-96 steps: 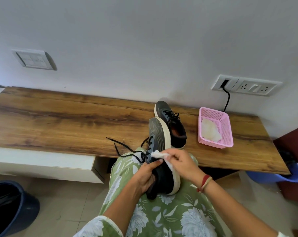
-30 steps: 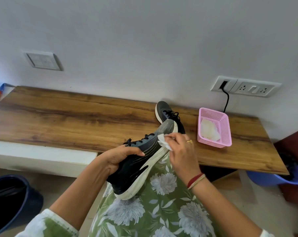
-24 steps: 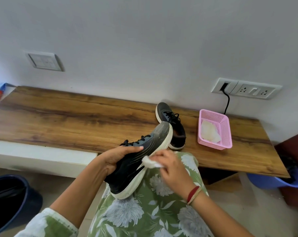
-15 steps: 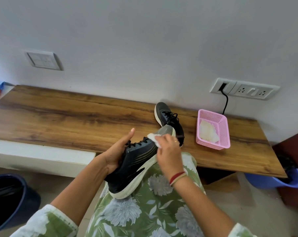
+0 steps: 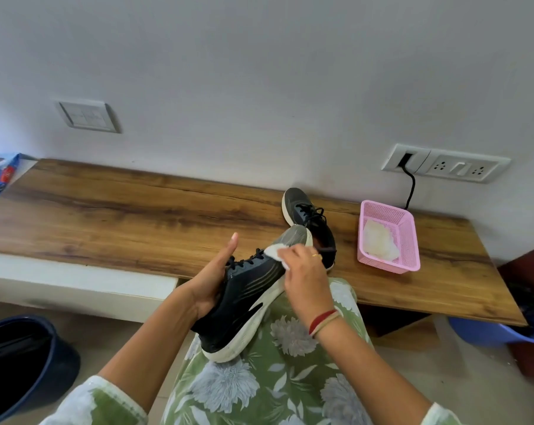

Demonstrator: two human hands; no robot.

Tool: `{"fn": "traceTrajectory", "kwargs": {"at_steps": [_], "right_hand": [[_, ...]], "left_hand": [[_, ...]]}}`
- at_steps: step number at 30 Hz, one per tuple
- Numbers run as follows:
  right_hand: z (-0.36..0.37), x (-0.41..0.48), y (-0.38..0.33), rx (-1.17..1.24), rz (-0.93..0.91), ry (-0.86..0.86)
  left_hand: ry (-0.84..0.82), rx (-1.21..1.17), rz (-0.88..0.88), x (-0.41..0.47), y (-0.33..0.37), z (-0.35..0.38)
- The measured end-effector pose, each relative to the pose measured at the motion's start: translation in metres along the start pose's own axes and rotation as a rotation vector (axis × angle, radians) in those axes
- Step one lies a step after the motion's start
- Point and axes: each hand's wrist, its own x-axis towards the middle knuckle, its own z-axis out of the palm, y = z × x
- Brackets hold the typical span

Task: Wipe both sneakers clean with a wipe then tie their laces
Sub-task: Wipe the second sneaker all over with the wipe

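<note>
held sneaker: dark navy upper with thin pale stripes on the side, grey toe, black laces, white scuffed sole
held sneaker place: above the front edge of the wooden counter, its heel on the person's green floral lap
held sneaker axis: diagonal, toe raised toward the counter, heel low toward the person, sole turned down and to the right
left hand: holds the held sneaker at its collar side, thumb lifted straight; the other fingers are hidden behind the shoe
right hand: fingers pinched on a white wipe, pressing it against the upper near the toe
second sneaker: same colours, standing on its sole on the counter, toe toward the counter's wall side, heel toward its front edge
pink basket: on the counter's right part, holding a heap of white wipes
dark blue bucket: on the floor below the counter's left end
blue tub: on the floor under the counter's right end
</note>
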Motion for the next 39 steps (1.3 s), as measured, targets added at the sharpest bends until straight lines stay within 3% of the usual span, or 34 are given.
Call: {"fn": "traceTrajectory", "kwargs": {"at_steps": [5, 8, 11, 20, 28, 33, 39], "right_hand": [[0.009, -0.039, -0.025, 0.236, -0.065, -0.087], [-0.012, -0.030, -0.036, 0.622, 0.056, -0.158], [-0.037, -0.014, -0.047, 0.900, 0.181, -0.083], [-0.052, -0.018, -0.014, 1.291, 0.742, 0.156], [-0.042, -0.020, 0.013, 1.305, 0.906, 0.168], [-0.032, -0.024, 0.029, 1.337, 0.970, 0.132], [-0.008, -0.031, 0.041, 1.283, 1.040, 0.070]], "left_hand": [[0.024, 0.038, 0.033, 0.001, 0.000, -0.001], [0.028, 0.010, 0.038, -0.001, 0.004, -0.005], [0.050, -0.028, 0.041, -0.004, 0.009, -0.012], [0.194, 0.342, -0.001, -0.011, 0.040, -0.017], [0.199, 0.655, -0.081, 0.015, 0.063, -0.018], [0.354, 0.851, -0.007, 0.058, 0.080, -0.017], [0.277, 1.101, -0.033, 0.121, 0.095, -0.027]]}}
